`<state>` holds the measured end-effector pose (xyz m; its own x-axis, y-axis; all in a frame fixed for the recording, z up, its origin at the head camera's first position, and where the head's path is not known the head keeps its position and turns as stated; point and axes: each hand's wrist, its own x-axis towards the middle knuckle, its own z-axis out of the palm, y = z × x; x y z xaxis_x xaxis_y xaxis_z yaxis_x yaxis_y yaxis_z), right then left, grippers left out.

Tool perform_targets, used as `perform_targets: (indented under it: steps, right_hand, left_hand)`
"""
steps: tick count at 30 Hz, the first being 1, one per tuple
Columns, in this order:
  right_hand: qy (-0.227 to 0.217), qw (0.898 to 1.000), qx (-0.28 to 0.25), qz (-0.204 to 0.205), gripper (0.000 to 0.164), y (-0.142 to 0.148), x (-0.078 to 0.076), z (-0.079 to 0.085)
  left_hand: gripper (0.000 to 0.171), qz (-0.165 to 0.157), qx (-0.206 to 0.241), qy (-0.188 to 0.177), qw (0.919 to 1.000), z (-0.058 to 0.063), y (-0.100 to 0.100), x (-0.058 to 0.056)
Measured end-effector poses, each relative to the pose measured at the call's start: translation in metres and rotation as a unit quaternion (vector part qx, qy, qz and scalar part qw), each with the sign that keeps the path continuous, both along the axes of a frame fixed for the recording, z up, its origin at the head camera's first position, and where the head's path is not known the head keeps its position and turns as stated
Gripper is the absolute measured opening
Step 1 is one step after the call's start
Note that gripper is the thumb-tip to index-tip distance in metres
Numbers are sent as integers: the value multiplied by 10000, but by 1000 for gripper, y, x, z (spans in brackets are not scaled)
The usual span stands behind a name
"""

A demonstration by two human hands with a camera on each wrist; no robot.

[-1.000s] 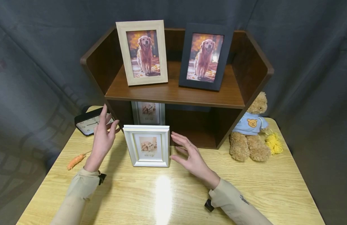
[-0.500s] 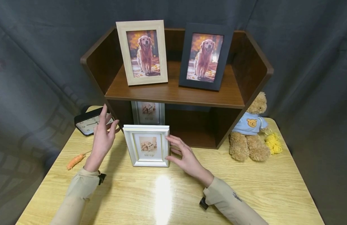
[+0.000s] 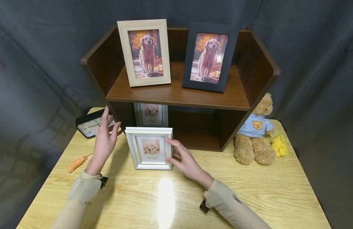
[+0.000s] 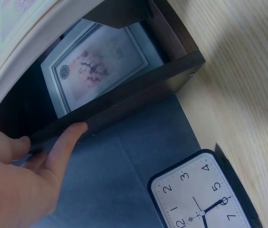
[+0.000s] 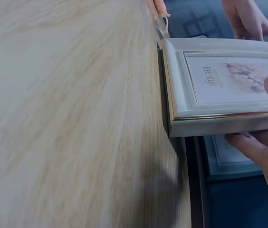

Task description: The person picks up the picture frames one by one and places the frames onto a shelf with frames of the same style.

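A white photo frame [image 3: 130,149] with a gold inner line stands upright on the table in front of the lower shelf, a flower print in it. My right hand [image 3: 190,167] holds its right side; in the right wrist view, one digit lies over the front and other fingers [image 5: 248,145] go partly out of sight behind it. My left hand [image 3: 105,143] is raised beside the shelf's left side panel, thumb and fingers spread, holding nothing; whether it touches the panel I cannot tell. A grey photo frame [image 3: 165,116] stands inside the lower compartment, partly hidden by the white one.
On the brown shelf [image 3: 156,95] stand a cream photo frame [image 3: 166,54] and a black photo frame [image 3: 188,63]. A clock [image 4: 200,190] stands left, near a small orange object [image 3: 77,164]. Right are a teddy bear [image 3: 252,127] and yellow yarn [image 3: 279,145].
My right hand has moved left from beside the white photo frame onto its right side. The frame stays in place, and my left hand has not moved.
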<state>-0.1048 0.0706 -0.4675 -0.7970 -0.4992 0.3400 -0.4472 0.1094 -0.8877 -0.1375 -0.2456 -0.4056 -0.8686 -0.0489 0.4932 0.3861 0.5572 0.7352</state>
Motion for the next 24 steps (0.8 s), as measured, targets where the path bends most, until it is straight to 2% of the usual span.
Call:
perform_targets:
  steps: [8,24]
  right_hand:
    - [56,9998,-176,71,72,-3,-1,-2]
    - [46,9986,-509,-113,71,-5,2,-3]
  left_hand:
    - [81,-14,21,-1,10000,-1,1,0]
    - [80,-28,47,9,10000,0,0,1]
